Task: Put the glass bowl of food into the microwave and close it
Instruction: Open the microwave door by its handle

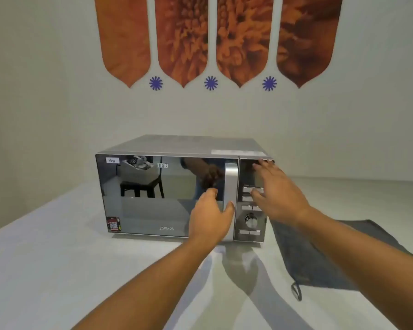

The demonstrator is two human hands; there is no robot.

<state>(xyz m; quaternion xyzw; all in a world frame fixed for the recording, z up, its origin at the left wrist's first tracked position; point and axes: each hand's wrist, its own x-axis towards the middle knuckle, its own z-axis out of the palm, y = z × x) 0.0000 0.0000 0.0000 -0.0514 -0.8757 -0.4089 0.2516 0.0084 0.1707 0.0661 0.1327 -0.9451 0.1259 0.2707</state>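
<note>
The microwave point(177, 189), a boxy silver unit with a mirror-glossy door, stands shut on the pale surface point(45, 270); no glass bowl shows. The left hand point(210, 217) curls its fingers around the brushed vertical handle point(231, 184). The right hand point(278, 194) lies spread flat against the button panel. A dark grey cloth point(320, 258) lies just right.

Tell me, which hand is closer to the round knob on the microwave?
Right. The right hand hovers just above and right of the knob; the left hand is at the door handle, farther left.
</note>
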